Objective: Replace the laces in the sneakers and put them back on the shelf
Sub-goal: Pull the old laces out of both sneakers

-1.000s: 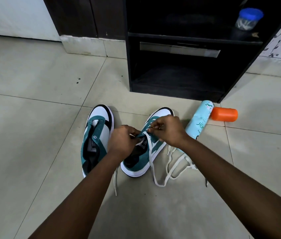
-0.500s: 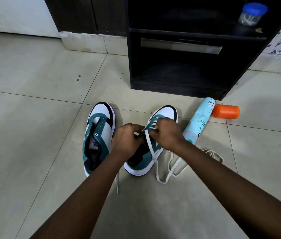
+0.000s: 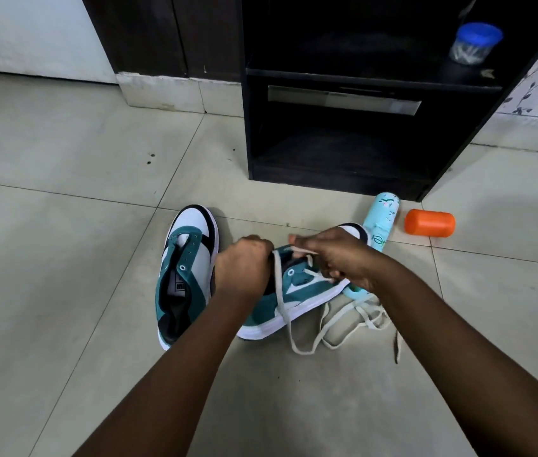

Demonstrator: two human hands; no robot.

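Two teal-and-white sneakers sat on the tiled floor (image 3: pixel 63 258) in front of a dark shelf unit (image 3: pixel 337 153). The left sneaker (image 3: pixel 185 275) lay flat with bare eyelets and no lace in it. The right sneaker (image 3: pixel 287 301) was tilted, its outer side turned up, and both hands were busy at its eyelet area. The left hand (image 3: pixel 244 272) was curled around the near edge of the shoe's opening, gripping it there, with the white lace (image 3: pixel 285 324) running out from just under its knuckles. The right hand (image 3: pixel 337 255) had its fingers bent in a pinch on the lace above the eyelets (exactly which eyelet could not be made out). From the shoe the lace dropped to the floor and trailed in loose loops to the right, beneath the right forearm. A pale blue patterned bottle (image 3: pixel 380 229) lay on its side just behind the right sneaker, and an orange cap (image 3: pixel 429 223) lay near its far end, apart from it. On the upper shelf stood a clear jar with a blue lid (image 3: pixel 474 42).
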